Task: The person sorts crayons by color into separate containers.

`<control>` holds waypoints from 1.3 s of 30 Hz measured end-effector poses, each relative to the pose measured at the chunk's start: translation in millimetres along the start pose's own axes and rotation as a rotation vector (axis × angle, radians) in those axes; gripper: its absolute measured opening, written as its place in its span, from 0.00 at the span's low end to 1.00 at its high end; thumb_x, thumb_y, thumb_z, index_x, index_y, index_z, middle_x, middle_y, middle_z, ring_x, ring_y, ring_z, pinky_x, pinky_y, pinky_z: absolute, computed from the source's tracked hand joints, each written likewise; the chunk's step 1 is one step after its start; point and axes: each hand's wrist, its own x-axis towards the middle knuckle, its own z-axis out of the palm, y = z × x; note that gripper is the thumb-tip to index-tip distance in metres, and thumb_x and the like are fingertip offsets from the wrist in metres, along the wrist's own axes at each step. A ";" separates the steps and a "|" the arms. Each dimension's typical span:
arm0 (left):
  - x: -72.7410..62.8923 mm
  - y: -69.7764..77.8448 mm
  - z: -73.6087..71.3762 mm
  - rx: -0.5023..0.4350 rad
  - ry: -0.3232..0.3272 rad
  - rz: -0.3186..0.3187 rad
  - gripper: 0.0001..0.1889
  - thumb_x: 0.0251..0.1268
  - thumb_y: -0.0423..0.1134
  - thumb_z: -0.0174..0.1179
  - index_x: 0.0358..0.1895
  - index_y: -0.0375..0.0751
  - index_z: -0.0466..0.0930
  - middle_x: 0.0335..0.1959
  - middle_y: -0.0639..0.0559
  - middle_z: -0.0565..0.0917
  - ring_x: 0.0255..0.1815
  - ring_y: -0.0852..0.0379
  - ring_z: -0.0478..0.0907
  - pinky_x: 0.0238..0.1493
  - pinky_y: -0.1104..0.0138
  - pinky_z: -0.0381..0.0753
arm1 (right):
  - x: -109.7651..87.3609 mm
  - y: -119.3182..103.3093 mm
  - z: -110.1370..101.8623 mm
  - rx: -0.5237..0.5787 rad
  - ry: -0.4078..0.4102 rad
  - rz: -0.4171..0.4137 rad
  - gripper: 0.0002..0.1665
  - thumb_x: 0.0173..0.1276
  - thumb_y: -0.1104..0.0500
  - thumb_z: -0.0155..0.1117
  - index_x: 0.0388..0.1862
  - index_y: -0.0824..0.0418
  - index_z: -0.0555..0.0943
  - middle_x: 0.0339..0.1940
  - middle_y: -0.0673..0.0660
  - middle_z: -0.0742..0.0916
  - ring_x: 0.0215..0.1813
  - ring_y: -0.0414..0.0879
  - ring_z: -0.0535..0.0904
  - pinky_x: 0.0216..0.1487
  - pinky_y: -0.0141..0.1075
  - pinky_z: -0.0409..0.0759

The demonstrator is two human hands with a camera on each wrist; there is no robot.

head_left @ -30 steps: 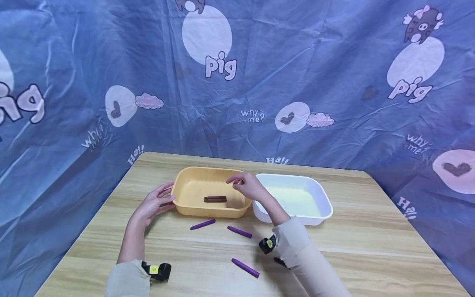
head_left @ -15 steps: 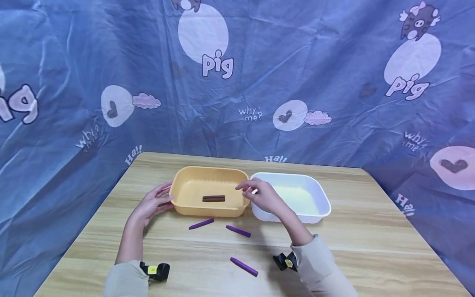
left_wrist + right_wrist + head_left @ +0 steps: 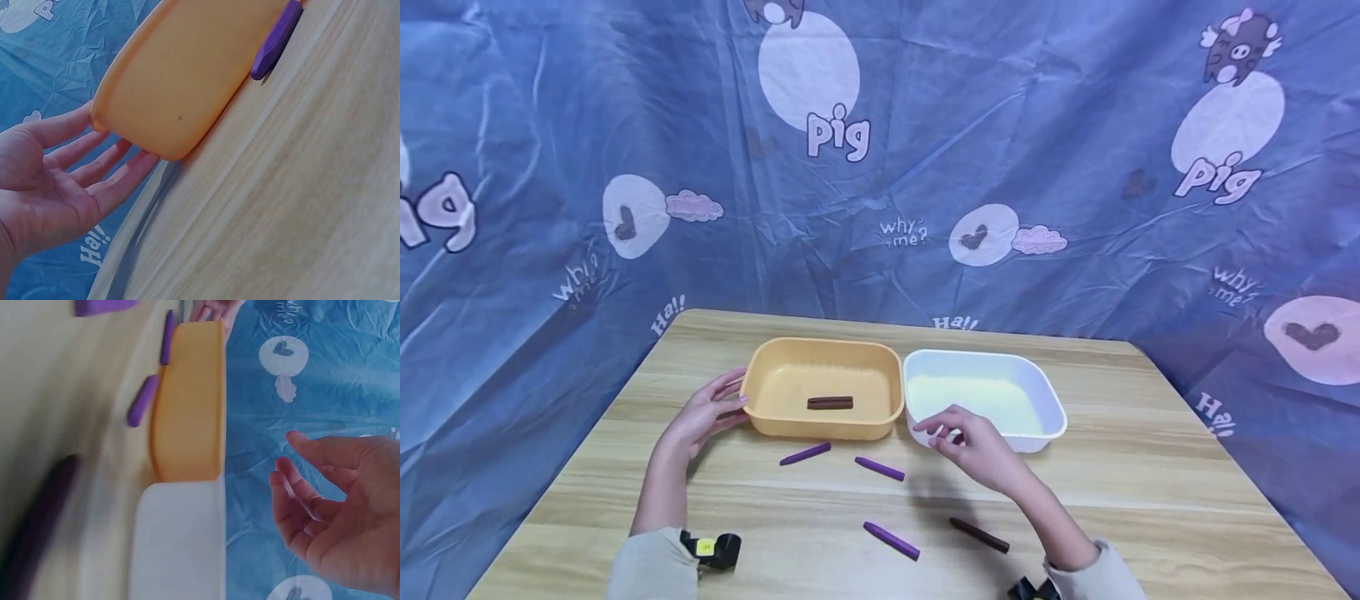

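My left hand (image 3: 700, 419) touches the left end of a yellow-orange plastic box (image 3: 820, 427). In the left wrist view its fairly straight fingers (image 3: 112, 187) rest against the box's corner. Two dark brown crayons (image 3: 830, 402) lie side by side inside that box. My right hand (image 3: 973, 450) hovers in front of a white plastic box (image 3: 1051, 421), holding nothing, its fingers loosely bent. Below it on the table lies another dark brown crayon (image 3: 979, 535). Purple crayons lie in front of the yellow box: one at left (image 3: 805, 453), one at middle (image 3: 880, 468), one nearer me (image 3: 891, 541).
The two boxes stand side by side near the back of the wooden table (image 3: 760, 533). A blue printed cloth (image 3: 880, 167) hangs behind the table and at its sides. Black wrist cameras (image 3: 715, 550) sit at both cuffs.
My right hand has moved from over the yellow box rightward and toward me, to the front of the white box. The brown crayon on the table has come into full view. My left hand stays put.
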 end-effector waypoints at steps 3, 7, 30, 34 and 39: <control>-0.7 0.0 -0.1 0.006 0.003 -0.003 0.33 0.65 0.26 0.49 0.71 0.34 0.44 0.69 0.32 0.51 0.63 0.37 0.60 0.55 0.57 0.70 | -16.1 4.6 0.4 0.015 -0.001 0.024 0.11 0.59 0.71 0.61 0.40 0.63 0.83 0.32 0.54 0.81 0.33 0.40 0.75 0.32 0.32 0.77; -0.9 -0.4 0.4 0.009 0.005 -0.001 0.33 0.66 0.27 0.49 0.71 0.34 0.44 0.68 0.32 0.51 0.63 0.37 0.60 0.55 0.57 0.71 | -37.4 13.0 -0.9 0.025 -0.004 0.037 0.10 0.59 0.70 0.62 0.40 0.63 0.82 0.31 0.54 0.80 0.32 0.40 0.75 0.30 0.32 0.77; 1.7 -4.2 -2.2 -0.002 -0.002 0.009 0.33 0.66 0.27 0.49 0.71 0.33 0.45 0.68 0.32 0.52 0.63 0.38 0.60 0.55 0.56 0.70 | -94.5 62.6 1.0 0.112 -0.227 0.028 0.19 0.50 0.68 0.68 0.43 0.65 0.80 0.28 0.47 0.77 0.28 0.35 0.71 0.25 0.30 0.72; 2.2 -4.9 -3.0 -0.001 -0.006 0.017 0.33 0.66 0.27 0.49 0.71 0.33 0.45 0.68 0.32 0.52 0.62 0.39 0.61 0.54 0.57 0.71 | -93.4 64.3 1.7 0.107 -0.236 0.006 0.19 0.48 0.69 0.69 0.43 0.64 0.80 0.28 0.46 0.76 0.27 0.34 0.69 0.24 0.29 0.71; 1.1 -3.0 -2.5 -0.005 -0.012 0.021 0.33 0.65 0.27 0.49 0.71 0.33 0.45 0.68 0.32 0.52 0.62 0.39 0.62 0.54 0.56 0.71 | -94.0 64.1 0.6 0.119 -0.270 -0.013 0.19 0.49 0.69 0.69 0.43 0.64 0.80 0.27 0.45 0.76 0.26 0.34 0.69 0.23 0.29 0.71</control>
